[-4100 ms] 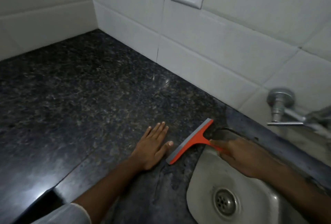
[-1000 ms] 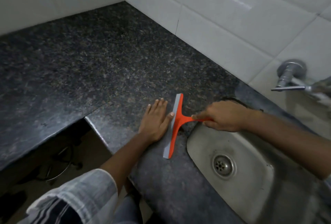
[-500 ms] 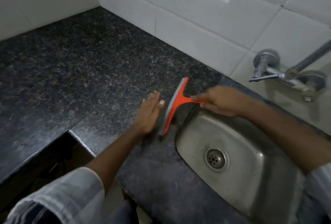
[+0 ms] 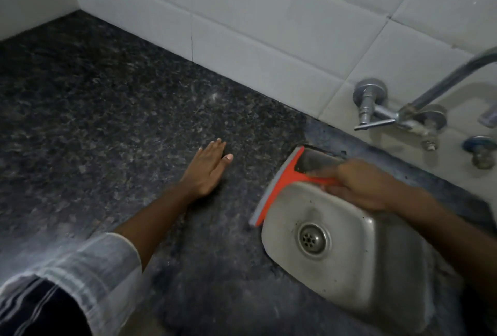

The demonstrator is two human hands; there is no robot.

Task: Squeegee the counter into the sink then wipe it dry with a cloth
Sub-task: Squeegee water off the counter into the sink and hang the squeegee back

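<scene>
My right hand (image 4: 363, 185) grips the handle of an orange squeegee (image 4: 282, 178). Its grey blade lies along the left rim of the steel sink (image 4: 376, 276), from the sink's back corner to its front left edge. My left hand (image 4: 208, 170) rests flat on the dark speckled granite counter (image 4: 107, 120), fingers together, a hand's width left of the blade. No cloth is in view.
White tiled walls (image 4: 269, 26) close the counter at the back and left. A metal tap (image 4: 398, 115) with lever and spout juts from the wall above the sink's back right. The drain (image 4: 313, 239) sits at the sink's middle. My striped sleeve (image 4: 80, 276) fills the lower left.
The squeegee has slid right from beside my left hand to the sink's left rim. A gap has opened between the blade and my left hand, which stayed flat on the counter.
</scene>
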